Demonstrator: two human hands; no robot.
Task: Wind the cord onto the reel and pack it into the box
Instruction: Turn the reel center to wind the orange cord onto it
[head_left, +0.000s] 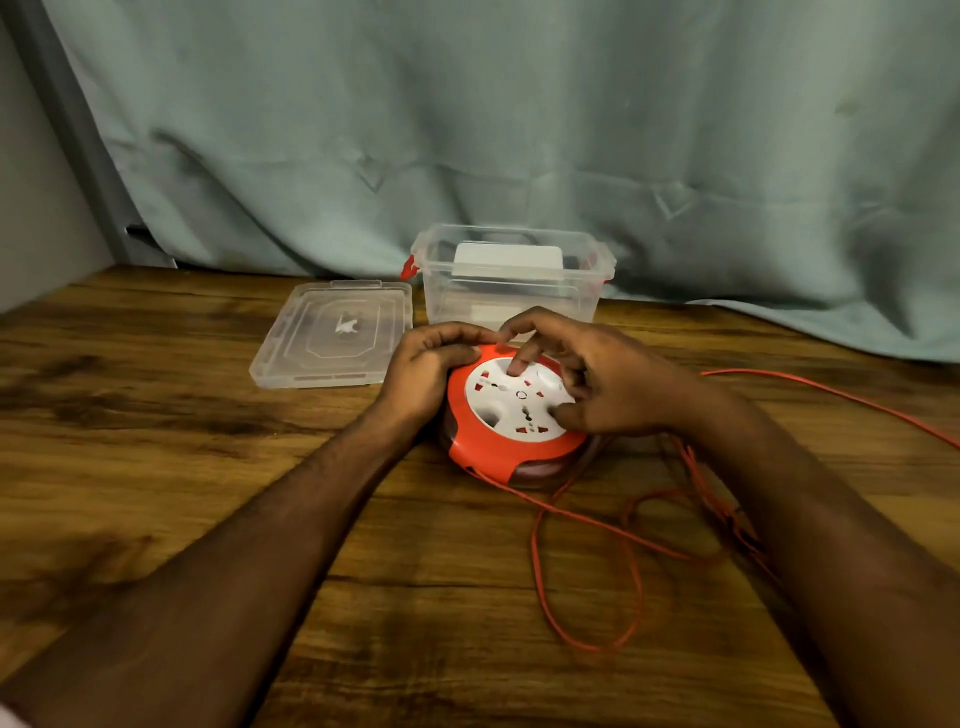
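Note:
An orange cord reel (511, 454) with a white socket face lies flat on the wooden table. My left hand (428, 366) grips its left rim, fingers curled over the orange edge. My right hand (597, 376) rests on the white face, one fingertip pushed into a round recess and the thumb pressing near the lower right. The orange cord (587, 525) leaves the reel's front and lies in loose loops to the right, with one strand running off toward the right edge. The clear plastic box (511, 306) stands open just behind the reel.
The box's clear lid (332, 335) lies flat on the table to the left of the box. A pale green curtain (519, 130) hangs behind the table. A red latch (409, 267) shows on the box's left side.

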